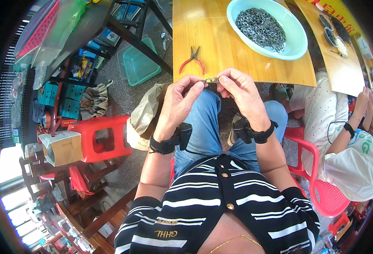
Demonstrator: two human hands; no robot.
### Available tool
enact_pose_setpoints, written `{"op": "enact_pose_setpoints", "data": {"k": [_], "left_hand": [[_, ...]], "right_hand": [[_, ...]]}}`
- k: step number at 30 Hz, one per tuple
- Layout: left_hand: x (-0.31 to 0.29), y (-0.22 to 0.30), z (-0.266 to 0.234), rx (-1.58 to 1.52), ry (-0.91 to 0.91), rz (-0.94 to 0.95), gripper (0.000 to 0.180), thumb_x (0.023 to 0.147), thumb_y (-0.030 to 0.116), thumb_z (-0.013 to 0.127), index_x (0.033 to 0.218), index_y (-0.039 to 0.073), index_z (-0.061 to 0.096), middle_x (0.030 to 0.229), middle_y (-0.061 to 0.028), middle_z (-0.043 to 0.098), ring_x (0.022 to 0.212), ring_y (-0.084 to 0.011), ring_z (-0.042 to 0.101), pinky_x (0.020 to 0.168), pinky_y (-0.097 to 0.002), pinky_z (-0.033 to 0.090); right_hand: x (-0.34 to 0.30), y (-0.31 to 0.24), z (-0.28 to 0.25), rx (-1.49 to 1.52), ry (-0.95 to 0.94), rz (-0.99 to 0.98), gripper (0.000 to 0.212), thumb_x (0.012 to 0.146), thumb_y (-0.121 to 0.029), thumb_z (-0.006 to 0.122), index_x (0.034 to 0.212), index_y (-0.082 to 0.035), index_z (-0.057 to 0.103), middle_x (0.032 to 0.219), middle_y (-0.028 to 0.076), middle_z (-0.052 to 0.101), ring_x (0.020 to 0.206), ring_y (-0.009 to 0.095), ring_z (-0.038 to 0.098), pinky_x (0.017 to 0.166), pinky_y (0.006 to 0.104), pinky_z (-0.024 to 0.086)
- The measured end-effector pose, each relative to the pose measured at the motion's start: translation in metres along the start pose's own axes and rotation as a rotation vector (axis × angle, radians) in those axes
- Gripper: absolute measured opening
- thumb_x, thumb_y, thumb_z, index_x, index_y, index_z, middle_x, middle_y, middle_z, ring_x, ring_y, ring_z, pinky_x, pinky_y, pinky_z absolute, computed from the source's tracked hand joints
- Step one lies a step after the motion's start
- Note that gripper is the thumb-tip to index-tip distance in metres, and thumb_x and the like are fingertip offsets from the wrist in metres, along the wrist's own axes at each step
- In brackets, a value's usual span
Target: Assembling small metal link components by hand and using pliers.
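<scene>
Between my two hands runs a short piece of dark metal chain, held just off the near edge of the wooden table. My left hand pinches one end of it between thumb and fingers. At the other end, my right hand is closed in the same way, its thumb on top. Red-handled pliers lie on the tabletop just beyond my hands, jaws pointing away and handles spread. Further right, a pale green basin holds a heap of loose dark metal links.
At my right a person in light clothes sits on a pink chair by a second table. To my left stand a red stool, a cardboard box, a beige bag and a green plastic bin.
</scene>
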State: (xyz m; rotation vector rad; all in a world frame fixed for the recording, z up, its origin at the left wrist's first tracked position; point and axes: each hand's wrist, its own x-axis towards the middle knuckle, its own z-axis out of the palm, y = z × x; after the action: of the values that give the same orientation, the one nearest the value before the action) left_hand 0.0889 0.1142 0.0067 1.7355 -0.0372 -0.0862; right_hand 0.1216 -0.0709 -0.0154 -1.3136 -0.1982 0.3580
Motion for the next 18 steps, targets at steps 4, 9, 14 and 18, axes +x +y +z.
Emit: {"op": "enact_pose_setpoints", "data": {"k": [4, 9, 14, 18], "left_hand": [[-0.0001, -0.0025, 0.0014, -0.057, -0.002, 0.016, 0.019, 0.091, 0.017, 0.057, 0.094, 0.000, 0.063, 0.080, 0.0021, 0.061, 0.069, -0.0032, 0.046, 0.062, -0.0191, 0.038], [-0.0006, -0.0004, -0.0005, -0.050, -0.031, 0.005, 0.021, 0.092, 0.019, 0.054, 0.091, 0.000, 0.063, 0.081, 0.0007, 0.062, 0.072, -0.0050, 0.047, 0.065, -0.0204, 0.039], [-0.0007, 0.0029, 0.0020, -0.060, -0.019, 0.010, 0.021, 0.092, 0.019, 0.055, 0.090, 0.000, 0.063, 0.079, 0.0015, 0.060, 0.071, -0.0047, 0.046, 0.063, -0.0202, 0.038], [-0.0006, 0.0010, 0.0005, -0.032, -0.025, 0.016, 0.020, 0.092, 0.019, 0.055, 0.090, 0.000, 0.063, 0.076, 0.0024, 0.059, 0.069, -0.0042, 0.046, 0.060, -0.0195, 0.037]], "right_hand": [[0.0013, 0.0073, -0.0057, 0.121, -0.050, 0.064, 0.017, 0.093, -0.020, 0.054, 0.094, -0.004, 0.061, 0.075, 0.001, 0.061, 0.066, 0.006, 0.054, 0.060, 0.0193, 0.043], [0.0010, 0.0046, -0.0051, 0.243, -0.082, 0.114, 0.017, 0.093, -0.020, 0.054, 0.096, -0.005, 0.061, 0.077, 0.001, 0.061, 0.067, 0.006, 0.055, 0.061, 0.0190, 0.044], [0.0026, 0.0053, -0.0051, 0.366, -0.100, 0.147, 0.016, 0.093, -0.020, 0.054, 0.095, -0.006, 0.061, 0.078, 0.002, 0.062, 0.067, 0.007, 0.055, 0.061, 0.0197, 0.044], [0.0032, 0.0013, -0.0033, 0.409, -0.106, 0.152, 0.017, 0.093, -0.022, 0.055, 0.094, -0.006, 0.060, 0.078, 0.003, 0.061, 0.067, 0.007, 0.055, 0.061, 0.0198, 0.044]]}}
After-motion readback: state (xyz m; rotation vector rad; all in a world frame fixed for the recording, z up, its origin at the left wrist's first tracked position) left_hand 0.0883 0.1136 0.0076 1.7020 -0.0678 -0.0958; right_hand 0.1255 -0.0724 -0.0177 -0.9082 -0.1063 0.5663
